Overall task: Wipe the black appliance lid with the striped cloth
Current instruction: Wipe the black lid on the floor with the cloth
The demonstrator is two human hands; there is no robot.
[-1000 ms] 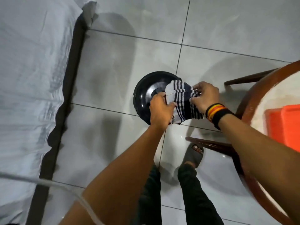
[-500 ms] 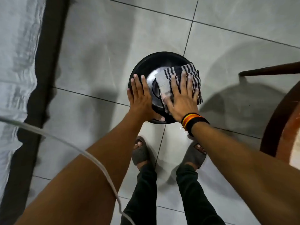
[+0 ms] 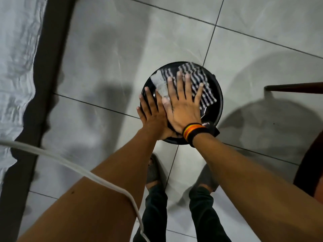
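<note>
The round black appliance lid (image 3: 215, 95) sits on the tiled floor just ahead of my feet. A black-and-white striped cloth (image 3: 201, 79) lies spread over its top. My right hand (image 3: 183, 105), with a striped wristband, presses flat on the cloth with fingers spread. My left hand (image 3: 152, 110) rests flat on the lid's left rim, fingers apart, its heel tucked under my right hand. Much of the lid's near half is hidden by both hands.
A bed with a white sheet (image 3: 15, 67) and dark frame (image 3: 50, 70) runs along the left. A white cable (image 3: 73, 165) hangs across my left forearm. A dark wooden chair (image 3: 305, 163) stands at the right edge. My sandalled feet (image 3: 153, 170) stand close behind the lid.
The cloth went from being held up between both hands to lying on the lid. My right hand has slid forward across the cloth, and my left hand stayed on the left rim.
</note>
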